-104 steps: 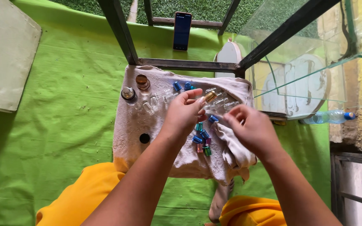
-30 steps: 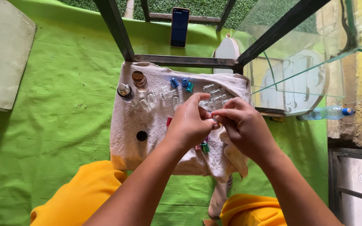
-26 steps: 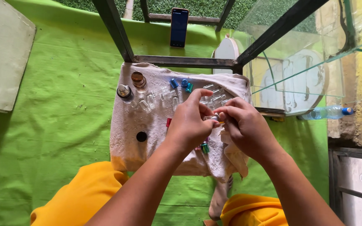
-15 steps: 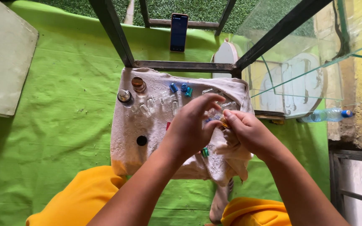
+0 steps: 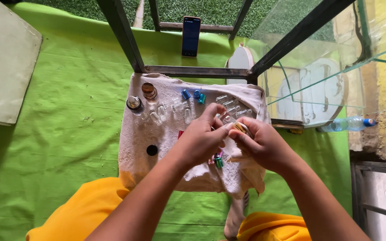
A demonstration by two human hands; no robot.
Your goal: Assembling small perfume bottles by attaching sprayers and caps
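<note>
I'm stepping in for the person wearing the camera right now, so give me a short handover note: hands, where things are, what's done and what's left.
Left hand and right hand meet over the stained white cloth, pinching a small gold-capped vial between them.
Clear empty vials lie in rows at the cloth's far edge, with blue caps and two round-topped bottles nearby.
A few coloured caps sit under the hands.
Done: this vial seems capped.
Left: the uncapped clear vials.

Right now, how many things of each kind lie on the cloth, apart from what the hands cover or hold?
Clear glass vials: about 8, some overlap
Blue caps: 2
Green caps: 1
Round metal-topped bottles: 2
Black round cap: 1
Total: about 14, on the cloth
</note>
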